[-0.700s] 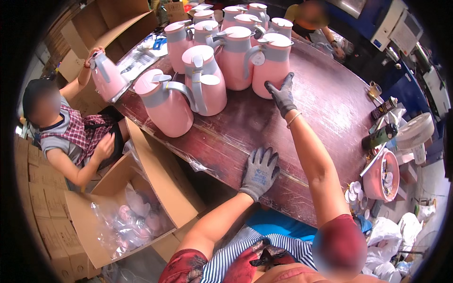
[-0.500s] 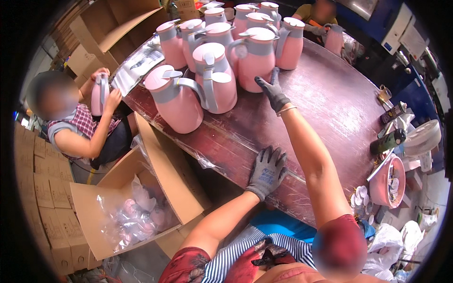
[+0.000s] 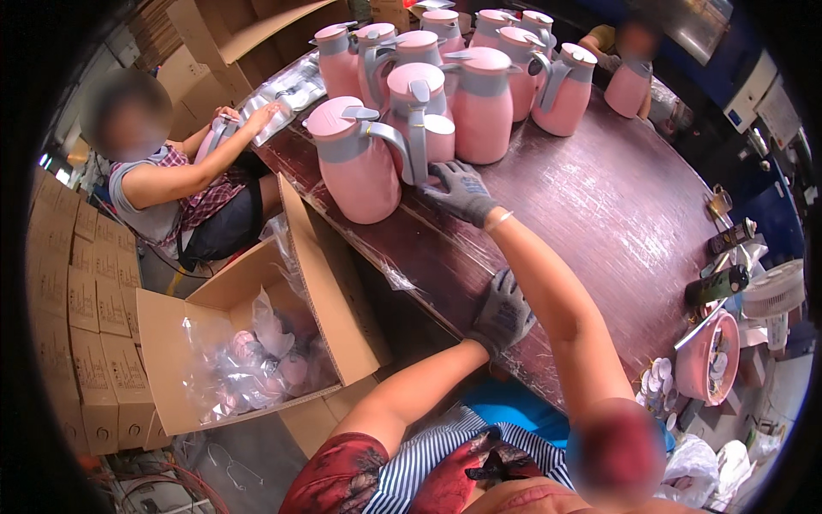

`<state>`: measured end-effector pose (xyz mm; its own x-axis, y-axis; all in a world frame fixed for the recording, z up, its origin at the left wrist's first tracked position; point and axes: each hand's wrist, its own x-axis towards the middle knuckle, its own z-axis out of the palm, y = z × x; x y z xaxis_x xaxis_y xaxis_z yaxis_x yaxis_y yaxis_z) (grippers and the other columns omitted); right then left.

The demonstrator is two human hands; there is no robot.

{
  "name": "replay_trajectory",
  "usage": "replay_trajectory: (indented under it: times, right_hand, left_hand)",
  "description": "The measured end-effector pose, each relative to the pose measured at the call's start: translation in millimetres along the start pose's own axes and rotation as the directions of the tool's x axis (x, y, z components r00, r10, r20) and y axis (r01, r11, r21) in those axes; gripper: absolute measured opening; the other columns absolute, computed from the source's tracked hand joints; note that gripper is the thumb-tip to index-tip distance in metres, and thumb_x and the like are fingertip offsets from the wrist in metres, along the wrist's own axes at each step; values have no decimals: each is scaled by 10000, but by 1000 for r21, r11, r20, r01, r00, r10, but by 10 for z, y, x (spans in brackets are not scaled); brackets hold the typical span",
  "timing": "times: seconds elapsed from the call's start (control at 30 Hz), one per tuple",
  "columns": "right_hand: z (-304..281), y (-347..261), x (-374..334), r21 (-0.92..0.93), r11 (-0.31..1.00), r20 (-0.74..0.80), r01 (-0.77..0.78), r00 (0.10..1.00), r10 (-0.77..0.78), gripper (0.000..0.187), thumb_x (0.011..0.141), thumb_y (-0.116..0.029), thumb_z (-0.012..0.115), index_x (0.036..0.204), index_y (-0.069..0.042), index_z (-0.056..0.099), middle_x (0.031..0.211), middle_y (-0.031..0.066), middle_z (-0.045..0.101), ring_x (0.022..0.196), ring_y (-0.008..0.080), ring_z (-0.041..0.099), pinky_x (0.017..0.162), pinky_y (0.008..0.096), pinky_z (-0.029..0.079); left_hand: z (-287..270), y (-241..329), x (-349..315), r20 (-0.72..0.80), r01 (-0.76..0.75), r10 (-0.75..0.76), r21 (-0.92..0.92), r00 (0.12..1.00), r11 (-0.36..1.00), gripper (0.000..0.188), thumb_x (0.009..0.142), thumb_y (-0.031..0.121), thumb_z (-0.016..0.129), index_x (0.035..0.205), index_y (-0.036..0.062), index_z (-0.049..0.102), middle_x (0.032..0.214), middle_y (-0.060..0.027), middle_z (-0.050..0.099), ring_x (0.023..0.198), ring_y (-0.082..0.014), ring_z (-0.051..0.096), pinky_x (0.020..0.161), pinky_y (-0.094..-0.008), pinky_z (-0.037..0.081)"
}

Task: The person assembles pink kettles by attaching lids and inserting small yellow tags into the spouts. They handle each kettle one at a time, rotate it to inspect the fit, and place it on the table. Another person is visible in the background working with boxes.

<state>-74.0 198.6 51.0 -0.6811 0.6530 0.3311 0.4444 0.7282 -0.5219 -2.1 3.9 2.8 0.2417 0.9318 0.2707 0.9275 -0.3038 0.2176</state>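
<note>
While the right hand [image 3: 465, 194] reached across the tabletop in a grey work glove, its fingers, loosely extended, lay just beside the lower end of the grey handle [image 3: 416, 141] on a tagged pink jug [image 3: 438, 149]; whether they touched it, I could not tell. The left hand [image 3: 505, 314], gloved alike, rested with nothing in its grasp on the near edge of the dark red table [image 3: 616, 223], well apart from the right. That tagged jug stood upright at the front of a cluster of lidded pink jugs with grey collars, between a front-left jug [image 3: 355, 171] and a broad jug [image 3: 482, 124] to its right. Beyond them, at the far side, a partly hidden co-worker [image 3: 606, 38] was behind a separate pink jug [image 3: 629, 90]. To the left, a seated co-worker [image 3: 154, 193] had both hands at another jug, beside an open cardboard box [image 3: 163, 360] containing plastic-wrapped pink pieces [image 3: 293, 368]. Stacked cartons [image 3: 94, 317] lined the left side; on the right were a dark green can [image 3: 717, 285], a white fan [image 3: 773, 293] and a pink basin [image 3: 695, 364].
</note>
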Motion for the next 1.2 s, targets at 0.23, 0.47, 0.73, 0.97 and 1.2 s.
replay_trajectory:
  times: [0.23, 0.47, 0.73, 0.97, 1.2]
  right_hand:
    - [201, -119, -183, -125, 991, 257, 37, 966, -4, 564, 876, -505, 603, 1329, -169, 606, 1262, 153, 622, 1229, 383, 516, 1044, 494, 408]
    - [469, -848, -62, 73, 920, 218, 386, 894, -392, 685, 863, -539, 626, 1437, -195, 480, 1456, 125, 467, 1341, 408, 411, 1091, 544, 341]
    - [702, -352, -285, -58, 970, 231, 236, 948, -217, 586, 859, -494, 632, 1319, -134, 579, 1392, 149, 507, 1318, 426, 423, 1095, 562, 348]
    - [-235, 654, -800, 198, 957, -281, -214, 922, 264, 510, 872, -441, 654, 1216, -65, 632, 1168, 250, 645, 1066, 406, 634, 918, 445, 502]
    - [-944, 1825, 23, 758, 630, -311, -166, 758, 574, 753, 845, -394, 729, 1412, 24, 466, 1252, 188, 637, 1022, 223, 645, 883, 321, 507]
  left_hand:
    - [126, -38, -47, 70, 36, -37, 23, 997, 999, 497, 910, 373, 560, 1297, 64, 598, 1357, -178, 568, 1316, -350, 448, 1112, -551, 284]
    - [608, -22, -122, 407, 212, -140, -138, 903, 967, 631, 1021, 445, 358, 1519, 57, 351, 1566, -149, 372, 1451, -321, 314, 1180, -496, 212]
    - [509, -80, -200, 201, 227, -129, -613, 971, 757, 619, 1021, 417, 397, 1544, 111, 267, 1595, -116, 286, 1470, -277, 258, 1188, -467, 190]
    - [95, -23, 9, -100, -10, 1, -90, 995, 996, 495, 929, 364, 557, 1343, 93, 554, 1431, -186, 462, 1339, -414, 385, 1125, -574, 270]
    - [-58, -55, 11, -47, 12, -21, -182, 999, 983, 504, 935, 348, 574, 1380, 114, 535, 1431, -176, 472, 1330, -405, 404, 1133, -551, 267]
